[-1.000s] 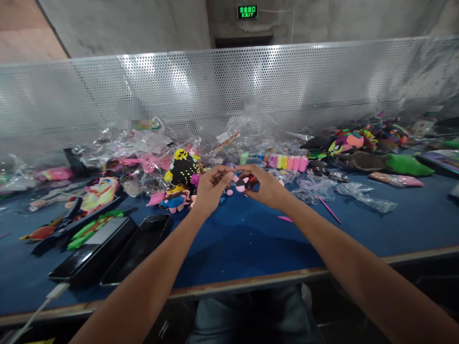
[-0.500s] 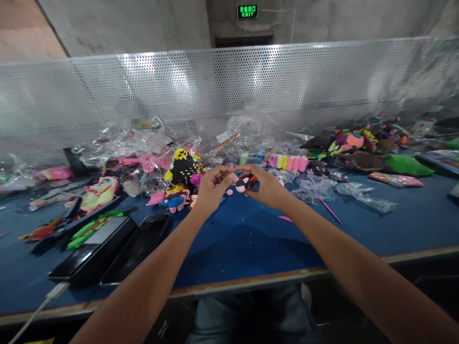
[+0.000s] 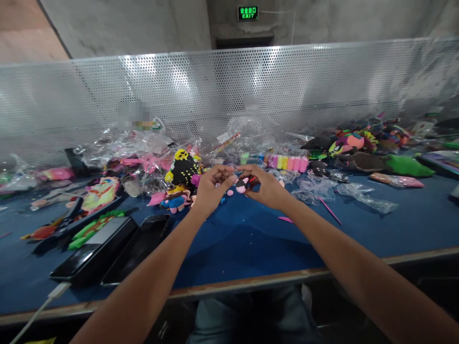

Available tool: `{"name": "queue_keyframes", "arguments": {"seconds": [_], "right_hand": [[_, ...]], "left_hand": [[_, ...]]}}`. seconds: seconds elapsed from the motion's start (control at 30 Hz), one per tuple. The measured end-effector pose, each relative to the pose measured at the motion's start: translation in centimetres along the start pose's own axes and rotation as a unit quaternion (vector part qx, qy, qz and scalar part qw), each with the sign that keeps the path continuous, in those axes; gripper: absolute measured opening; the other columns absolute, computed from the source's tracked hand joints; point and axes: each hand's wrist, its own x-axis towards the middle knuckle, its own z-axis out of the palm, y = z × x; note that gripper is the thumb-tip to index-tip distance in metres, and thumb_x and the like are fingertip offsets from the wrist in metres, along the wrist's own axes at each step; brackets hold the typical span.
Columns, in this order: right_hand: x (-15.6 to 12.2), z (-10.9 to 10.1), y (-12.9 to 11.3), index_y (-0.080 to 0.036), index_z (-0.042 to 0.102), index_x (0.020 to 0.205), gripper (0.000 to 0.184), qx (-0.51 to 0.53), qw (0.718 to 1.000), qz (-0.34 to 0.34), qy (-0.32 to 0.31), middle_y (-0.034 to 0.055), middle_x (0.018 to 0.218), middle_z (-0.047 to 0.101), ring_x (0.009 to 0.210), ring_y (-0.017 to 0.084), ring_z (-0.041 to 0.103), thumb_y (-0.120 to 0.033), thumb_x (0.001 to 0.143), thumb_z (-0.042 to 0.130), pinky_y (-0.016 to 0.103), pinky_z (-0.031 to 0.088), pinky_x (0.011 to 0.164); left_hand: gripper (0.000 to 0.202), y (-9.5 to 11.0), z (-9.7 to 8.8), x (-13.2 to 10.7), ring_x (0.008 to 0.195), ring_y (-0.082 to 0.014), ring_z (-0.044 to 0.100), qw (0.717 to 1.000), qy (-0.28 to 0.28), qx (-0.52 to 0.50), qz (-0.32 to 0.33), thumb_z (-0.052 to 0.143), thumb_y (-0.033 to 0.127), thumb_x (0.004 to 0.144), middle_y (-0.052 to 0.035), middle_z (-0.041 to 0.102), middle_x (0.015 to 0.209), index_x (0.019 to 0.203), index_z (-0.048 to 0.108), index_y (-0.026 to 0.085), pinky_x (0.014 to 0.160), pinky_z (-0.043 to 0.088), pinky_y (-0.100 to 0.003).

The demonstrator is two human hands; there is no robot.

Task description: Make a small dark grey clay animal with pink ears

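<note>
Over the middle of the table, my left hand (image 3: 214,187) and my right hand (image 3: 266,188) meet at their index fingertips. My left thumb and fingers are pinched together, and what they hold, if anything, is too small to make out. A small black-and-pink clay figure (image 3: 241,185) sits at the curled fingers and thumb of my right hand, which appear closed on it. Just below, between the hands, is a little pink clay ball (image 3: 230,193). A tiny blue clay bit (image 3: 223,200) lies by my left hand.
A black-and-yellow clay figure (image 3: 183,167) and a blue clay animal (image 3: 174,204) stand left of my hands. Clay tubs (image 3: 289,163) line up behind. A pink tool (image 3: 330,210) and clear wrappers (image 3: 369,198) lie right. A black tray (image 3: 138,248) and a cabled black device (image 3: 91,253) are front left.
Both hands keep nearly the same pose, with only slight finger movement around the black-and-pink clay figure. The whole view has shifted very slightly.
</note>
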Motion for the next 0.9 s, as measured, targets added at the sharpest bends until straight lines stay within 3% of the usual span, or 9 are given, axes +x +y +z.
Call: {"name": "queue_keyframes", "arguments": {"seconds": [0.17,0.33,0.43,0.53,0.73,0.9], "right_hand": [[0.0,0.0,0.2,-0.029,0.051,0.124,0.049,0.056,0.997,0.024,0.035,0.0052,0.107,0.068,0.084,0.021,0.068,-0.027,0.08,0.071,0.043,0.056,0.082],[0.2,-0.1,0.5,-0.027,0.051,0.118,0.049,0.118,0.992,0.026,0.043,0.005,0.107,0.068,0.091,0.022,0.067,-0.028,0.076,0.076,0.043,0.055,0.084],[0.5,-0.2,0.2,-0.026,0.051,0.116,0.054,0.173,0.983,0.04,0.04,0.0031,0.099,0.068,0.091,0.02,0.067,-0.031,0.071,0.08,0.039,0.055,0.082],[0.7,-0.2,-0.3,-0.026,0.053,0.113,0.054,0.215,0.973,0.061,0.051,0.0007,0.092,0.065,0.085,0.018,0.066,-0.033,0.068,0.082,0.035,0.055,0.077],[0.5,-0.1,-0.4,-0.025,0.057,0.109,0.048,0.216,0.973,0.06,0.05,0.0015,0.094,0.066,0.086,0.018,0.065,-0.03,0.068,0.081,0.034,0.055,0.075],[0.4,-0.2,-0.3,-0.025,0.056,0.112,0.047,0.21,0.976,0.052,0.027,0.0017,0.094,0.066,0.087,0.018,0.065,-0.025,0.07,0.078,0.035,0.056,0.075]], "left_hand": [[0.022,-1.0,-0.7,0.2,0.078,-0.0132,0.063,0.999,-0.032,-0.042,0.009,0.066,0.027,0.083,-0.0029,0.068,0.091,0.104,0.067,0.021,0.072,0.052,-0.026],[0.039,-1.9,-0.9,0.2,0.089,-0.0159,0.062,0.99,-0.108,0.075,0.04,0.073,0.018,0.076,-0.0051,0.067,0.105,0.114,0.065,0.024,0.076,0.05,-0.028],[0.033,-1.9,-0.7,0.0,0.092,-0.0172,0.061,0.987,-0.094,0.107,0.077,0.074,0.023,0.078,-0.0062,0.066,0.109,0.109,0.066,0.023,0.074,0.049,-0.028],[0.029,-1.5,-0.7,-0.1,0.084,-0.0147,0.062,0.989,-0.071,0.086,0.096,0.07,0.025,0.082,-0.0045,0.066,0.101,0.111,0.065,0.023,0.072,0.049,-0.028],[0.021,-0.3,-1.2,0.1,0.077,-0.0127,0.062,0.987,-0.005,0.084,0.14,0.072,0.031,0.083,-0.0033,0.069,0.092,0.101,0.07,0.022,0.072,0.051,-0.028],[0.027,0.6,-2.0,0.5,0.076,-0.0126,0.063,0.981,-0.019,0.1,0.163,0.078,0.03,0.078,-0.0019,0.073,0.091,0.104,0.074,0.025,0.076,0.052,-0.029]]}}
